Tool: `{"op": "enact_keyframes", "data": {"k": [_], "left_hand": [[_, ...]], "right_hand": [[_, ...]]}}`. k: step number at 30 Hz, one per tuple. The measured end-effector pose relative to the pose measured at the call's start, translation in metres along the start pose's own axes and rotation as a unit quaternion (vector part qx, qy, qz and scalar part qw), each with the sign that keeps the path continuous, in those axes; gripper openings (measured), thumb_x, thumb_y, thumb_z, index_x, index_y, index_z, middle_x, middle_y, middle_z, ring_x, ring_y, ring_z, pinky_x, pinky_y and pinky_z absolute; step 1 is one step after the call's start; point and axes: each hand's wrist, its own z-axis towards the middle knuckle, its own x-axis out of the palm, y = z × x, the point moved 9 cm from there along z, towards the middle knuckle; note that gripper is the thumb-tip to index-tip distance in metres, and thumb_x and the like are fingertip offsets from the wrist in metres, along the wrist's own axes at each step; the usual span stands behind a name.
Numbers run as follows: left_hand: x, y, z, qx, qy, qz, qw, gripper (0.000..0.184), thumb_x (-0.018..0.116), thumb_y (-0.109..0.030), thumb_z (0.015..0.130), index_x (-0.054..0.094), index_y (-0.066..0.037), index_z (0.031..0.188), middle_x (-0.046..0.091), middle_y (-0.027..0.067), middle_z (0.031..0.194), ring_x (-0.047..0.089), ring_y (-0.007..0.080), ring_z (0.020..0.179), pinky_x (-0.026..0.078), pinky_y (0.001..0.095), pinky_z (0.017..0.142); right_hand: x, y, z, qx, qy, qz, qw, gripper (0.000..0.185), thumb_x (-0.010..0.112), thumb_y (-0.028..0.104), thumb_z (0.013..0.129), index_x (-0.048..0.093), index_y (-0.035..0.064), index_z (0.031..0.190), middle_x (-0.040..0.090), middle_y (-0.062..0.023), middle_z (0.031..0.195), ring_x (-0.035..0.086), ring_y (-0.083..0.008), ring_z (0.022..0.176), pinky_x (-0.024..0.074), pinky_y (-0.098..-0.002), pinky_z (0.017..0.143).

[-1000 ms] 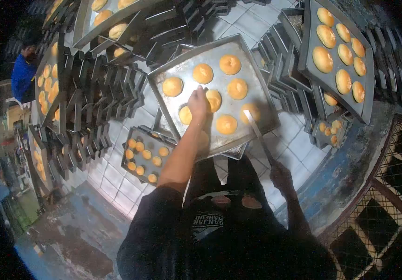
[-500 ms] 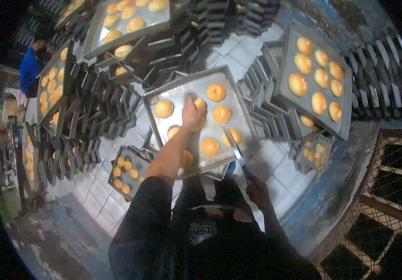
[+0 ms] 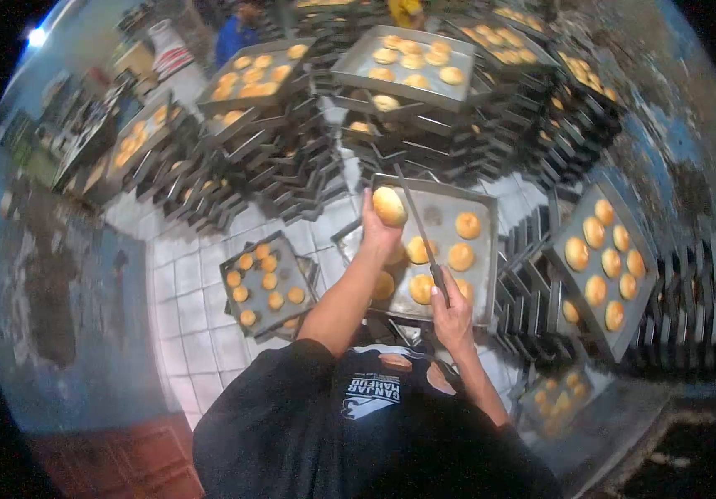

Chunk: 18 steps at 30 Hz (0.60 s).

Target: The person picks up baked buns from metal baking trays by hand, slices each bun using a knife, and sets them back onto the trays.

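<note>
A round golden bun [image 3: 388, 206] is raised in my left hand [image 3: 381, 234], its fingers wrapped round the side of it. My right hand [image 3: 452, 316] grips the dark handle of a long knife [image 3: 418, 218]. The blade points away from me and passes just right of the held bun; whether they touch I cannot tell. Beneath both hands is a metal baking tray [image 3: 481, 314] with several more buns, among them one bun [image 3: 467, 224] at its right side. Dark round marks show on the bare metal near the tray's far edge.
Lower left, a smaller-looking tray of buns [image 3: 279, 320] sits low over the white tiled floor [image 3: 182, 316]. Stacked trays topped with buns stand ahead, including one tray [image 3: 354, 68], and at right another tray [image 3: 615, 333]. A person in blue [image 3: 237, 35] is at the back.
My left hand has lifted a bun off the tray. My right hand has brought the knife up beside it. The view has turned, showing more of the room at left.
</note>
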Motion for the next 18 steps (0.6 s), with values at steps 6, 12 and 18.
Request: {"op": "enact_keyframes", "data": {"k": [6, 12, 18], "left_hand": [[0.025, -0.038, -0.033, 0.011, 0.021, -0.037, 0.999, 0.050, 0.064, -0.060, 0.090, 0.064, -0.010, 0.089, 0.062, 0.0035, 0.075, 0.059, 0.0192, 0.064, 0.051, 0.0310, 0.058], [0.047, -0.048, -0.047, -0.002, 0.078, -0.052, 0.996, 0.045, 0.065, -0.056, 0.091, 0.063, -0.011, 0.091, 0.060, 0.0023, 0.074, 0.057, 0.0168, 0.062, 0.049, 0.0299, 0.054], [0.053, -0.047, -0.046, -0.024, 0.119, -0.045, 0.992, 0.044, 0.067, -0.054, 0.090, 0.065, -0.011, 0.094, 0.059, 0.0024, 0.074, 0.056, 0.0167, 0.062, 0.049, 0.0301, 0.053]], "right_hand": [[0.026, 0.010, -0.012, -0.090, 0.039, -0.029, 0.995, 0.045, 0.054, 0.012, 0.100, 0.050, -0.0073, 0.140, 0.062, -0.0303, 0.129, 0.062, -0.0398, 0.121, 0.0484, -0.0418, 0.100], [0.032, 0.016, -0.016, -0.131, 0.022, -0.069, 0.989, 0.043, 0.056, 0.009, 0.098, 0.052, -0.0086, 0.137, 0.064, -0.0312, 0.121, 0.064, -0.0449, 0.112, 0.0512, -0.0455, 0.094], [0.031, 0.022, -0.023, -0.168, -0.007, -0.082, 0.982, 0.042, 0.056, 0.005, 0.096, 0.053, -0.0107, 0.134, 0.065, -0.0325, 0.118, 0.065, -0.0454, 0.108, 0.0521, -0.0464, 0.090]]}}
